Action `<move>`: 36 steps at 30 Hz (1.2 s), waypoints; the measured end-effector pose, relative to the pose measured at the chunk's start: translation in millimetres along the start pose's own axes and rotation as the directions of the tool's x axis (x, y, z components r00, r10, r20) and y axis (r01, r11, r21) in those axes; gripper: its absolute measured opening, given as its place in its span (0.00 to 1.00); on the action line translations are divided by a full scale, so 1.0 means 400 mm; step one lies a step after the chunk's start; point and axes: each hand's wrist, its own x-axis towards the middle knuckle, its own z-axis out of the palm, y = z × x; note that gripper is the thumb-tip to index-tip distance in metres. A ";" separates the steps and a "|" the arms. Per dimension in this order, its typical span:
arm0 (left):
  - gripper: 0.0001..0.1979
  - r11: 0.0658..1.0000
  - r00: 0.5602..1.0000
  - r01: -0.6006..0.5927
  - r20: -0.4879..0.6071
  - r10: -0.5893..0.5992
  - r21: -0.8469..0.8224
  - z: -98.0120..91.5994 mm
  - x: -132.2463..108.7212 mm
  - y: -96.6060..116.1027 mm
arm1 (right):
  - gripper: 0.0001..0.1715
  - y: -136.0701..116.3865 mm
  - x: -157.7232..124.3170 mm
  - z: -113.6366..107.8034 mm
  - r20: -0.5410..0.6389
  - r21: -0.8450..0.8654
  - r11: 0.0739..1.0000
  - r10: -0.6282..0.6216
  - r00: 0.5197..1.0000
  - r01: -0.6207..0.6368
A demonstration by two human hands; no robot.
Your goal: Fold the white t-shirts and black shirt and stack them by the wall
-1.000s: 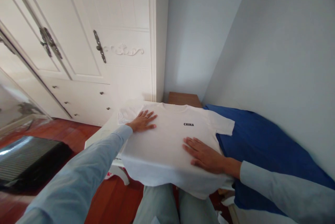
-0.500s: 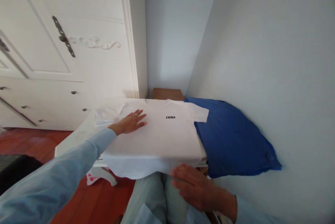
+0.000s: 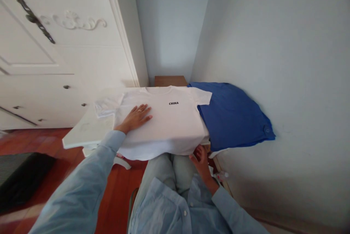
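Observation:
A white T-shirt (image 3: 166,124) with the black word CHINA lies spread face up on a small white table (image 3: 84,132), its hem hanging over the near edge. My left hand (image 3: 135,117) rests flat and open on the shirt's left chest, fingers spread, a ring on one finger. My right hand (image 3: 201,159) is low at the shirt's hanging hem near its right corner, fingers partly curled beside the cloth; whether it grips the hem I cannot make out. One sleeve lies crumpled at the table's far left.
A blue garment (image 3: 232,117) lies beside the shirt on the right, against the pale wall. A white wardrobe (image 3: 62,55) with drawers stands at left. A brown wooden piece (image 3: 170,81) sits in the corner. Red wooden floor (image 3: 35,143) and a dark object (image 3: 19,175) are at lower left.
My right hand has left the shirt's front and dropped to the hem at the table's near edge. My left hand stays flat on the shirt. The camera has shifted right.

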 end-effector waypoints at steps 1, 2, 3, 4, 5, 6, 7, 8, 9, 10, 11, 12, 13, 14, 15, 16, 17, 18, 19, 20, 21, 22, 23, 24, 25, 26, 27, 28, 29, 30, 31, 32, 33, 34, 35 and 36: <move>0.35 1.000 1.000 0.000 0.000 0.000 -0.006 -0.002 0.000 0.002 | 0.46 0.000 0.009 0.002 0.058 0.065 0.998 0.021 0.998 -0.025; 0.35 1.000 1.000 0.003 -0.001 -0.003 -0.013 -0.003 -0.001 0.003 | 0.47 -0.004 0.017 0.002 0.116 0.124 0.991 0.042 0.992 -0.057; 0.35 1.000 1.000 0.009 -0.005 -0.009 -0.018 -0.004 -0.001 0.003 | 0.45 -0.010 0.022 0.002 0.164 0.177 0.979 0.069 0.984 -0.098; 0.34 1.000 1.000 0.013 -0.011 -0.013 -0.023 -0.004 -0.001 0.003 | 0.43 -0.017 0.024 0.000 0.202 0.220 0.965 0.098 0.975 -0.143; 0.34 1.000 1.000 0.016 -0.022 -0.017 -0.027 -0.004 -0.001 0.003 | 0.39 -0.026 0.023 -0.002 0.228 0.249 0.951 0.126 0.966 -0.183; 0.34 0.999 0.999 0.016 -0.036 -0.018 -0.032 -0.004 0.000 0.002 | 0.36 -0.035 0.019 -0.005 0.250 0.265 0.940 0.148 0.957 -0.215; 0.35 0.999 0.999 0.015 -0.051 -0.017 -0.037 -0.004 0.000 0.002 | 0.34 -0.043 0.013 -0.008 0.269 0.271 0.932 0.167 0.949 -0.241; 0.35 0.999 0.998 0.012 -0.064 -0.015 -0.042 -0.005 0.000 0.002 | 0.32 -0.051 0.006 -0.012 0.282 0.274 0.926 0.182 0.942 -0.261; 0.35 0.999 0.997 0.011 -0.074 -0.014 -0.047 -0.006 0.000 0.002 | 0.31 -0.058 -0.001 -0.014 0.295 0.272 0.922 0.194 0.935 -0.277; 0.35 0.999 0.997 0.010 -0.081 -0.014 -0.051 -0.006 0.000 0.003 | 0.30 -0.064 -0.007 -0.017 0.305 0.266 0.919 0.205 0.930 -0.290; 0.35 0.998 0.996 0.010 -0.084 -0.015 -0.054 -0.007 0.000 0.003 | 0.29 -0.069 -0.010 -0.018 0.315 0.264 0.915 0.217 0.924 -0.305; 0.35 0.998 0.996 0.012 -0.086 -0.017 -0.056 -0.007 0.000 0.004 | 0.29 -0.073 -0.012 -0.019 0.329 0.269 0.909 0.225 0.917 -0.319; 0.35 0.998 0.996 0.016 -0.086 -0.020 -0.058 -0.007 0.000 0.004 | 0.29 -0.077 -0.011 -0.019 0.343 0.286 0.900 0.225 0.912 -0.330; 0.35 0.998 0.996 0.017 -0.086 -0.022 -0.058 -0.006 0.000 0.004 | 0.30 -0.080 -0.010 -0.019 0.359 0.317 0.887 0.217 0.908 -0.337; 0.35 0.998 0.996 0.016 -0.087 -0.021 -0.058 -0.005 0.000 0.003 | 0.32 -0.083 -0.007 -0.020 0.375 0.356 0.869 0.205 0.904 -0.345; 0.35 0.998 0.996 0.014 -0.089 -0.019 -0.058 -0.004 0.001 0.002 | 0.34 -0.085 -0.005 -0.021 0.388 0.398 0.845 0.197 0.900 -0.357; 0.35 0.998 0.996 0.011 -0.091 -0.017 -0.058 -0.004 0.001 0.002 | 0.37 -0.087 -0.005 -0.023 0.403 0.435 0.819 0.196 0.894 -0.375; 0.35 0.998 0.995 0.009 -0.095 -0.014 -0.057 -0.003 0.001 0.001 | 0.38 -0.089 -0.007 -0.027 0.417 0.458 0.794 0.204 0.886 -0.399; 0.35 0.998 0.995 0.008 -0.099 -0.013 -0.056 -0.003 0.002 0.000 | 0.39 -0.091 -0.012 -0.033 0.437 0.464 0.775 0.221 0.872 -0.429; 0.35 0.998 0.995 0.008 -0.102 -0.013 -0.055 -0.003 0.002 0.000 | 0.38 -0.093 -0.019 -0.040 0.464 0.452 0.759 0.249 0.850 -0.468; 0.34 0.998 0.995 0.009 -0.102 -0.015 -0.054 -0.003 0.002 0.000 | 0.37 -0.094 -0.029 -0.048 0.491 0.426 0.747 0.283 0.824 -0.510; 0.34 0.998 0.995 0.011 -0.103 -0.017 -0.055 -0.004 0.002 0.000 | 0.35 -0.096 -0.039 -0.057 0.515 0.394 0.738 0.317 0.796 -0.549; 0.34 0.998 0.995 0.012 -0.103 -0.018 -0.057 -0.005 0.001 0.000 | 0.33 -0.099 -0.050 -0.065 0.535 0.362 0.729 0.348 0.770 -0.581; 0.34 0.998 0.995 0.012 -0.102 -0.018 -0.061 -0.005 0.001 0.000 | 0.32 -0.102 -0.060 -0.074 0.548 0.340 0.720 0.371 0.749 -0.605; 0.34 0.998 0.995 0.011 -0.101 -0.017 -0.065 -0.005 0.001 0.001 | 0.31 -0.105 -0.068 -0.081 0.557 0.328 0.713 0.384 0.737 -0.620; 0.34 0.997 0.995 0.008 -0.100 -0.016 -0.070 -0.005 0.000 0.001 | 0.31 -0.109 -0.074 -0.087 0.559 0.323 0.710 0.390 0.731 -0.625; 0.34 0.997 0.995 0.006 -0.101 -0.013 -0.075 -0.005 0.000 0.001 | 0.31 -0.112 -0.078 -0.093 0.559 0.320 0.712 0.391 0.731 -0.625; 0.34 0.997 0.995 0.003 -0.101 -0.011 -0.081 -0.004 0.001 0.000 | 0.32 -0.115 -0.079 -0.098 0.554 0.317 0.717 0.391 0.734 -0.621; 0.34 0.996 0.995 0.001 -0.103 -0.010 -0.088 -0.003 0.001 -0.001 | 0.32 -0.116 -0.080 -0.103 0.544 0.313 0.724 0.393 0.741 -0.614; 0.34 0.995 0.994 0.002 -0.105 -0.012 -0.097 -0.002 0.002 -0.002 | 0.33 -0.115 -0.079 -0.107 0.530 0.311 0.732 0.395 0.750 -0.606; 0.33 0.994 0.994 0.004 -0.106 -0.016 -0.109 -0.001 0.003 -0.004 | 0.34 -0.112 -0.078 -0.112 0.513 0.309 0.740 0.399 0.760 -0.597; 0.33 0.992 0.994 0.007 -0.104 -0.020 -0.125 0.000 0.005 -0.006 | 0.34 -0.107 -0.077 -0.117 0.494 0.312 0.746 0.402 0.771 -0.588; 0.33 0.989 0.995 0.013 -0.100 -0.028 -0.147 0.000 0.006 -0.008 | 0.34 -0.100 -0.077 -0.123 0.476 0.323 0.749 0.400 0.784 -0.578; 0.32 0.984 0.995 0.025 -0.093 -0.042 -0.177 -0.001 0.007 -0.010 | 0.33 -0.091 -0.078 -0.129 0.464 0.341 0.746 0.395 0.793 -0.572; 0.32 0.976 0.995 0.044 -0.083 -0.063 -0.213 -0.002 0.007 -0.012 | 0.32 -0.081 -0.079 -0.135 0.460 0.365 0.736 0.389 0.798 -0.570; 0.31 0.965 0.993 0.068 -0.075 -0.089 -0.253 -0.004 0.007 -0.014 | 0.29 -0.070 -0.081 -0.143 0.466 0.389 0.722 0.381 0.798 -0.572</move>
